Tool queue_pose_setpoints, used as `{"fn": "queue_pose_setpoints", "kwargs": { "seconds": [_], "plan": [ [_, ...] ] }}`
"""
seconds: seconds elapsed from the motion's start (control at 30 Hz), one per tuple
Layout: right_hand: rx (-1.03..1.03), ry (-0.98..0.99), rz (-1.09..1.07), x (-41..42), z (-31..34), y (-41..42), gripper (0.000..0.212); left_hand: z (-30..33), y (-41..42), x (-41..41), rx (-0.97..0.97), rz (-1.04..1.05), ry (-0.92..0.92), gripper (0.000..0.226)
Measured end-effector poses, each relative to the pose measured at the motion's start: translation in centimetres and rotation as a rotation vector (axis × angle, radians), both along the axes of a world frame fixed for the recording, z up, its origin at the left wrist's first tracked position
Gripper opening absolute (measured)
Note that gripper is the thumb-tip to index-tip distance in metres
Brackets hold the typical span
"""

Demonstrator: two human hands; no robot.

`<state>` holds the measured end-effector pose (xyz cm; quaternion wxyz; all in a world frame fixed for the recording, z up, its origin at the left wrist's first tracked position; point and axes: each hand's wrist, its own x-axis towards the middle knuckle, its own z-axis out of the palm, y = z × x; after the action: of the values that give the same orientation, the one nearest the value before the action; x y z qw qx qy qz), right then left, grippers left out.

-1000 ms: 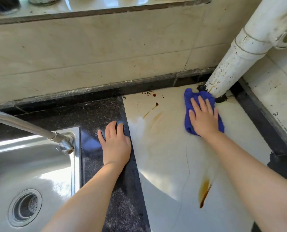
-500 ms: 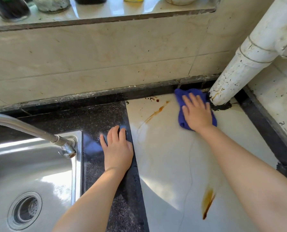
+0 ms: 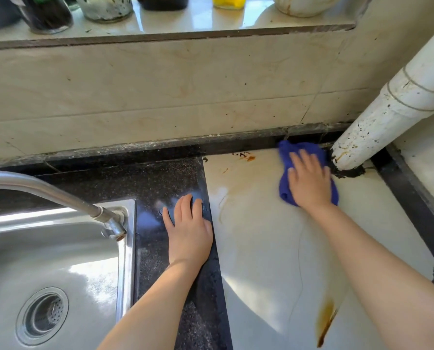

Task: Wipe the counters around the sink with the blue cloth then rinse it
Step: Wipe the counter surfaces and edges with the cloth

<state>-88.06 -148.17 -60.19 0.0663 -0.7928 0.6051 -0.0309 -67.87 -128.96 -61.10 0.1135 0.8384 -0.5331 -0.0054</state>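
Observation:
My right hand presses flat on the blue cloth on the cream counter, close to the back wall and just left of the white pipe's foot. My left hand lies palm down, fingers apart, on the black speckled counter strip between the steel sink and the cream counter. Brown stains mark the cream counter: dark spots near the back edge and a streak near the front. The tap reaches over the sink from the left.
A thick white pipe rises from the back right corner of the counter. Above the tiled wall, a ledge carries several jars and bottles. A dark border strip runs along the counter's right side.
My right hand has slid the blue cloth from beside the pipe's foot to the left along the back edge and partly back. The long brown smear near the back has faded. The left hand stayed.

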Motion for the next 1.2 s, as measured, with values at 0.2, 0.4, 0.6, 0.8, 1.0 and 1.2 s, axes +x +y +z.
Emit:
{"fn": "queue_pose_setpoints", "kwargs": {
  "seconds": [0.2,0.4,0.6,0.8,1.0,1.2],
  "plan": [
    [0.027,-0.028,-0.185,6.8,-0.1,3.9,0.051,-0.2,0.0,0.0,-0.006,0.001,-0.007,0.045],
    [0.059,0.008,0.562,10.1,0.6,2.6,0.050,-0.5,-0.1,0.1,-0.053,0.017,-0.010,0.043],
    [-0.070,-0.034,0.161,0.7,-0.3,-0.1,0.054,-0.4,0.0,0.0,-0.048,0.002,-0.019,0.044],
    [-0.060,-0.062,0.079,9.0,-0.3,3.6,0.044,-0.4,0.0,0.1,-0.028,-0.001,-0.006,0.044],
    [0.023,-0.142,0.497,14.2,0.3,6.3,0.050,-0.8,-0.2,0.2,-0.075,0.011,-0.048,0.041],
    [-0.020,-0.037,0.355,4.0,-0.2,-0.2,0.060,-0.6,0.0,0.1,-0.074,-0.008,-0.052,0.044]
  ]
}}
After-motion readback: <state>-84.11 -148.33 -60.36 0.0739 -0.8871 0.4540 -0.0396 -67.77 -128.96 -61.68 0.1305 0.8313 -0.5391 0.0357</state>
